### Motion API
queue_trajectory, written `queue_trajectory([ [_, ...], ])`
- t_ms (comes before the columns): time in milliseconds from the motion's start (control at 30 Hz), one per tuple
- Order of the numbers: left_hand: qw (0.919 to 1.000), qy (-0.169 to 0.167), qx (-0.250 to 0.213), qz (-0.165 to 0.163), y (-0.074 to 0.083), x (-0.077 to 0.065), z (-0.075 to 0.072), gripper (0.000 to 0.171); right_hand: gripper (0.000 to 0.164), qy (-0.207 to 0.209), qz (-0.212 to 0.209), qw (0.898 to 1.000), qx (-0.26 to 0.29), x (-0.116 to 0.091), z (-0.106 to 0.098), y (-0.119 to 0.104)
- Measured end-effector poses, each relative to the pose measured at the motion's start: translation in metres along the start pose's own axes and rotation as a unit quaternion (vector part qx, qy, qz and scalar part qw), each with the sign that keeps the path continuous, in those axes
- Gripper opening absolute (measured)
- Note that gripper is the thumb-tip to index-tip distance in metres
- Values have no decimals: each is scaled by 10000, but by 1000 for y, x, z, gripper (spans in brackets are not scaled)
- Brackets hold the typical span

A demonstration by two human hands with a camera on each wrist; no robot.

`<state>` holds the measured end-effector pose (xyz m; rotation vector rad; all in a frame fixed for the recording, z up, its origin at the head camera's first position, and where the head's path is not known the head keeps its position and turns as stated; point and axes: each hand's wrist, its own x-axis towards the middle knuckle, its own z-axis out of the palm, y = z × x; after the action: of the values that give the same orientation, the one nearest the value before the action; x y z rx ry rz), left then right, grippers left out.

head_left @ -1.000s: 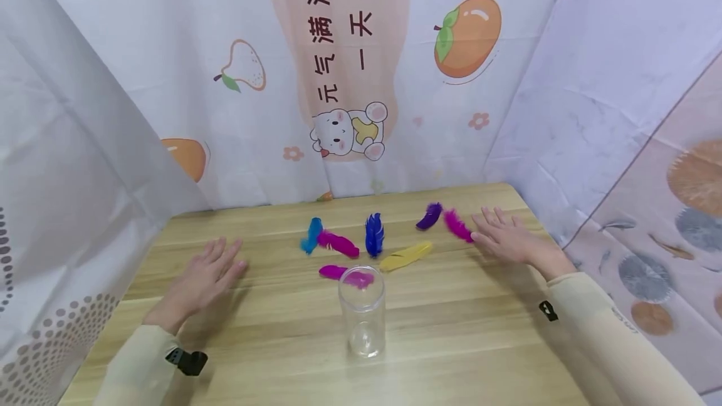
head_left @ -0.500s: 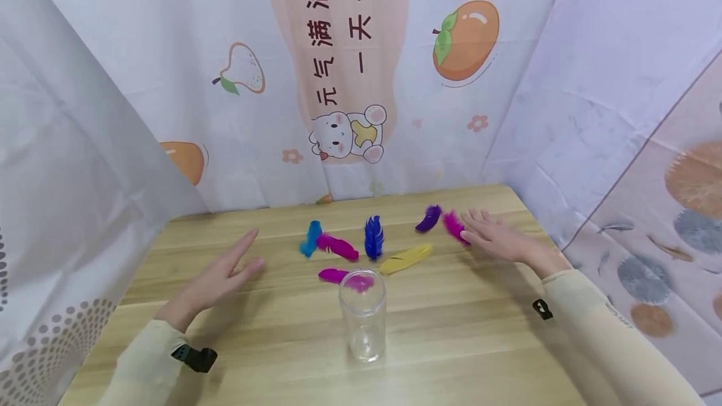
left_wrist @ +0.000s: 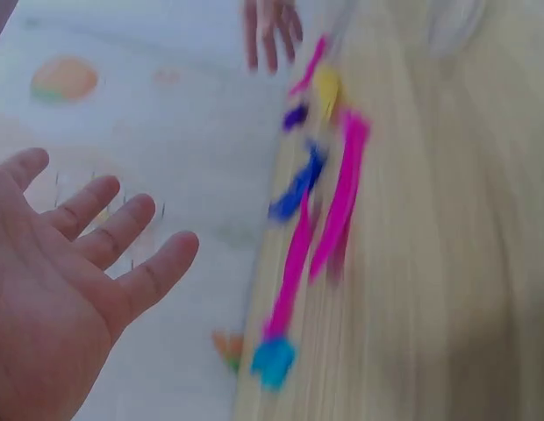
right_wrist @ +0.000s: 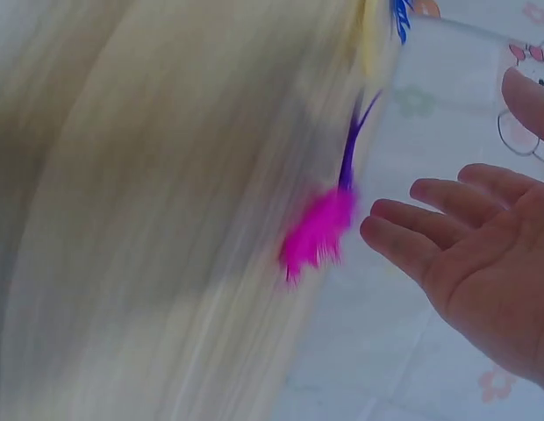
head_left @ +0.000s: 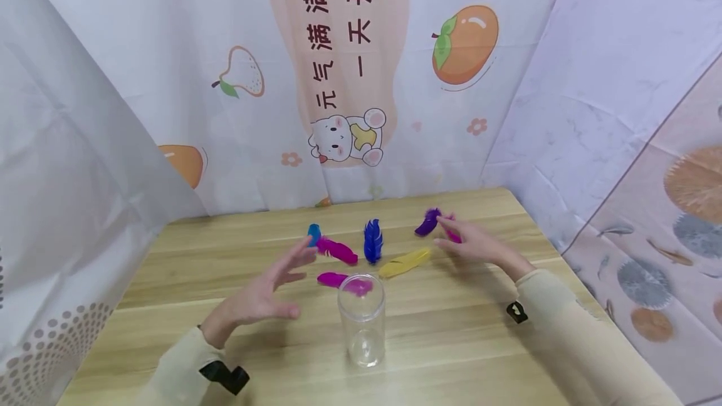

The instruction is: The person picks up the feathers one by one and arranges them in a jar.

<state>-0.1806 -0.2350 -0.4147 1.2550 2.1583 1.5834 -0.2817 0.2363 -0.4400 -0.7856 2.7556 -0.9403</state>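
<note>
Swung inward since the earlier frame: left hand [head_left: 261, 296], from the left side of the table [head_left: 451, 356] towards the clear cup [head_left: 361, 331], fingers and thumb well apart, nothing held, fingertips overlapping the turquoise feather [head_left: 314, 230] in the head view but clear of it in the left wrist view. Also brought inward: right hand [head_left: 476, 244], fingers extended and slightly separated, gripping nothing, near the purple feather [head_left: 427, 223] and the right-hand magenta feather [right_wrist: 320, 230]; contact hard to tell. Unmoved on the wood: all feathers, including blue [head_left: 373, 241], yellow [head_left: 406, 262] and magenta [head_left: 338, 251] ones, plus another magenta feather [head_left: 331, 279] running behind the upright cup and seen through its wall. Probably a shift from resting to reaching, with no feather yet lifted.
</note>
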Motion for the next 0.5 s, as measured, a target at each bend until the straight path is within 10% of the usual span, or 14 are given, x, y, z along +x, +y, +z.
queue_trajectory([
  [500,9989,-88,29,452,16,29,85,118,66,-596,-320,9974,-233,1,26,-2],
])
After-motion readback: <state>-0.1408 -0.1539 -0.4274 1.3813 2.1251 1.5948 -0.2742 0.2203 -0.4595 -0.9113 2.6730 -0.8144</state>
